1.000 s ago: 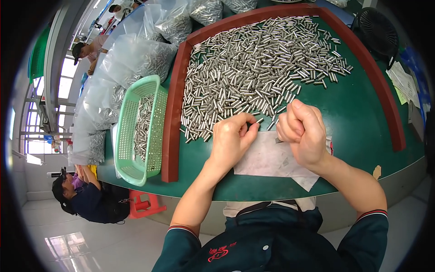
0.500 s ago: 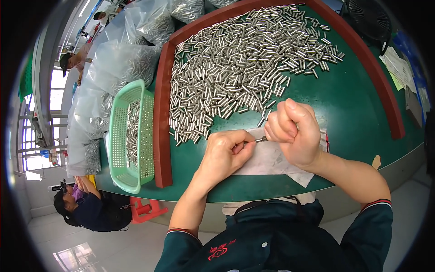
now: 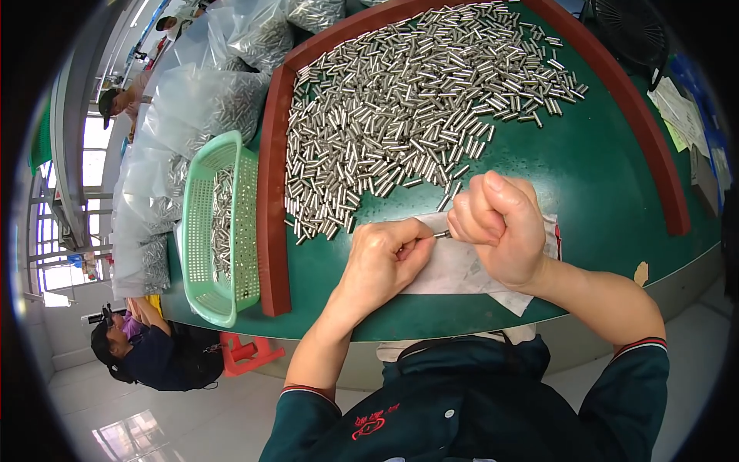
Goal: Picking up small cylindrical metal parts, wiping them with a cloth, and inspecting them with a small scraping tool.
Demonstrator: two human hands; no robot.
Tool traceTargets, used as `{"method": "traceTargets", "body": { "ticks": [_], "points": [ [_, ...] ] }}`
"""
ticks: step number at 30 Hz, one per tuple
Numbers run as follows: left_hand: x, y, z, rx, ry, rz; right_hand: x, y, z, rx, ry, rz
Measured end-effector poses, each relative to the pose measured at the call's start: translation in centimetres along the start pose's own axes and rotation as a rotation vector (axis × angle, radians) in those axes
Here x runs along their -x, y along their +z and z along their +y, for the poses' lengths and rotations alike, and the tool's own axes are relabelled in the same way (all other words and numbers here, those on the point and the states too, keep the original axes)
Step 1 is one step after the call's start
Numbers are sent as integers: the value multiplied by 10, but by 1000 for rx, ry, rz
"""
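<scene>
My left hand (image 3: 387, 258) is closed in a pinch, thumb against forefinger, on a small metal pin (image 3: 442, 235). The pin points right, toward the curled fingers of my right hand (image 3: 500, 229). That hand is a loose fist with the thumb on top, close against the pin's far end; its fingers hide whatever is inside. Beneath both hands lies a pale, stained cloth (image 3: 450, 271). Just beyond them spreads a large heap of short shiny metal pins (image 3: 408, 115) on the green tabletop (image 3: 570, 185).
A dark red raised border (image 3: 275, 208) frames the heap. Left of it stands a light green mesh basket (image 3: 248, 223) with more pins. Clear plastic bags (image 3: 204, 104) filled with metal pieces line the far left. A black fan (image 3: 627, 31) is at the back right. Another person (image 3: 158, 350) sits at left.
My hands keep nearly the same pose, with the pin between them. The basket, border and heap appear shifted very slightly in the picture.
</scene>
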State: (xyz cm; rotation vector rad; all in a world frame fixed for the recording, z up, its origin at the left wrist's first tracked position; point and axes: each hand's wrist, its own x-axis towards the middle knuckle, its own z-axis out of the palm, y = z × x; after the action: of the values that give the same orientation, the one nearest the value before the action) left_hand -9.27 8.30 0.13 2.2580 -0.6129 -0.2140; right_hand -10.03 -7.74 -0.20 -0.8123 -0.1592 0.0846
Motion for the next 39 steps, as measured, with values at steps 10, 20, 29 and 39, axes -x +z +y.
{"method": "traceTargets", "body": {
  "ticks": [10,20,29,39],
  "points": [
    [-2,-3,9,-54,9,-25,4,10,3,151,-79,-26],
    [4,0,3,-67,26,12,-4,3,-20,32,17,29],
    [1,-7,5,19,78,-25,3,13,-16,1037,-194,-559],
    [1,-3,3,-74,-9,-13,-18,-6,-31,-38,228,-83]
  ]
}}
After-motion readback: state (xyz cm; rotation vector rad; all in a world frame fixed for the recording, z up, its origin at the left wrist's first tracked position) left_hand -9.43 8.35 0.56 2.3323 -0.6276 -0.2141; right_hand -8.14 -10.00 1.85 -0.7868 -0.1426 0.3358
